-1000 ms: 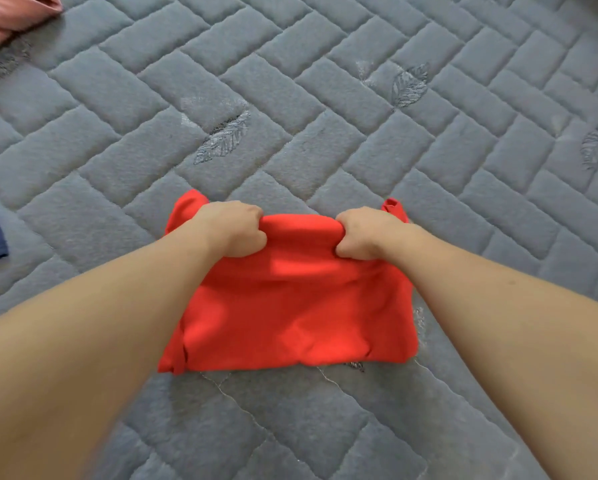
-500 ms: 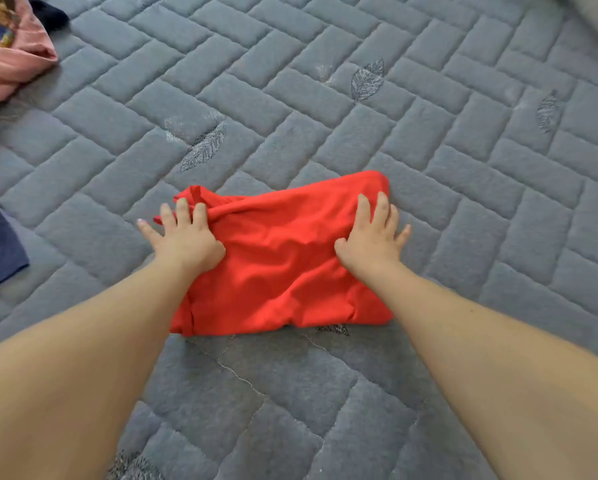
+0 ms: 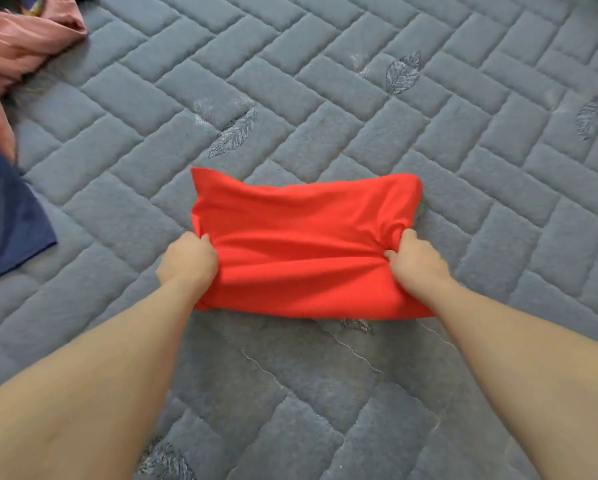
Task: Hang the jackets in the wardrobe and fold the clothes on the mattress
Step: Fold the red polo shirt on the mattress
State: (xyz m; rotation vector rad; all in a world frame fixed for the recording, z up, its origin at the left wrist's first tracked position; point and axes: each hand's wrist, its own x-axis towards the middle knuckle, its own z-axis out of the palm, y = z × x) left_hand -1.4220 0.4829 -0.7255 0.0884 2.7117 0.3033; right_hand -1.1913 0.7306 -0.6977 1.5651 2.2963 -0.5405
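The soft red cloth garment (image 3: 304,244) lies part-folded on the grey quilted mattress (image 3: 325,81). The left hand (image 3: 188,263) and right hand (image 3: 417,263) each clench its near side edges. Likely next: another fold, needing both corners carried evenly toward the far edge.

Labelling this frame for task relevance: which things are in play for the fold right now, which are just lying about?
In play:
- red garment, folded on the mattress
- left hand, grip on its left edge
- right hand, grip on its right edge

Lying about:
- pink garment, crumpled, far left
- navy garment, left edge, untouched
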